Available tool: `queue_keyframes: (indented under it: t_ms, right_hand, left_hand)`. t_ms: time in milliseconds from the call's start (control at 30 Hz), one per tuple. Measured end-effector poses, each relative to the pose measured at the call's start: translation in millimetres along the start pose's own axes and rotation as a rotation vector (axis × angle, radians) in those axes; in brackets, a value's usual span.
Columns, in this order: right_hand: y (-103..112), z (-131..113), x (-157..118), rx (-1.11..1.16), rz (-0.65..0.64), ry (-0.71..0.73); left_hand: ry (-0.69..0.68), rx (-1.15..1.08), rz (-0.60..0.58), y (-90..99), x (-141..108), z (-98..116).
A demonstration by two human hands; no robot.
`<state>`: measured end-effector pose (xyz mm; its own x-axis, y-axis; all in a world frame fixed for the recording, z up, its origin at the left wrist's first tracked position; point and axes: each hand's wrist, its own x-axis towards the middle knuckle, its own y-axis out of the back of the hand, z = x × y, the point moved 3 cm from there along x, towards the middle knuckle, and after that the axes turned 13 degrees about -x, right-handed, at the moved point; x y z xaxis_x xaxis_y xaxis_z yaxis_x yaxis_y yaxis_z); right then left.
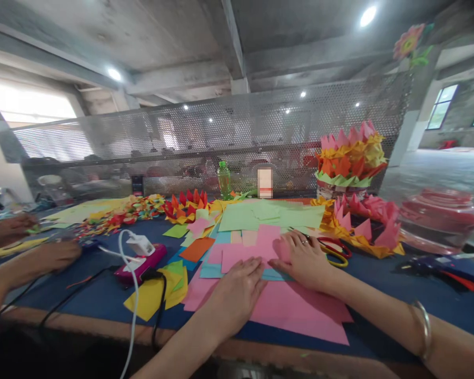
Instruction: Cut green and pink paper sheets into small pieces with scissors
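My left hand lies with its fingers stretched out on a pink paper piece over blue and larger pink sheets. To its right, my right hand rests flat with fingers apart on the pink paper, a ring on one finger. Scissors with red and yellow handles lie just beyond my right hand, their blades partly hidden. Behind the hands are light green sheets, and an orange piece lies to the left.
A purple power strip with cables and yellow paper lie left. Another person's hands are at the far left. Folded paper rings, a pink jar and a blue glue gun are right. A green bottle stands behind.
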<state>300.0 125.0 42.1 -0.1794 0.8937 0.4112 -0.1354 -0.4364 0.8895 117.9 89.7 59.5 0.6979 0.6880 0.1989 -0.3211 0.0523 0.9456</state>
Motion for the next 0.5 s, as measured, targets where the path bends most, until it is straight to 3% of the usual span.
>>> queue_keyframes:
  t_ms: [333,500]
  right_hand:
    - [-9,31,-9,-0.145,0.028,-0.045]
    - [-10,39,-10,-0.194,0.029,0.002]
  left_hand:
    - [-0.002,-0.004,-0.009,1.2,0,-1]
    - [-0.012,-0.020,0.002,2.2,0,-1]
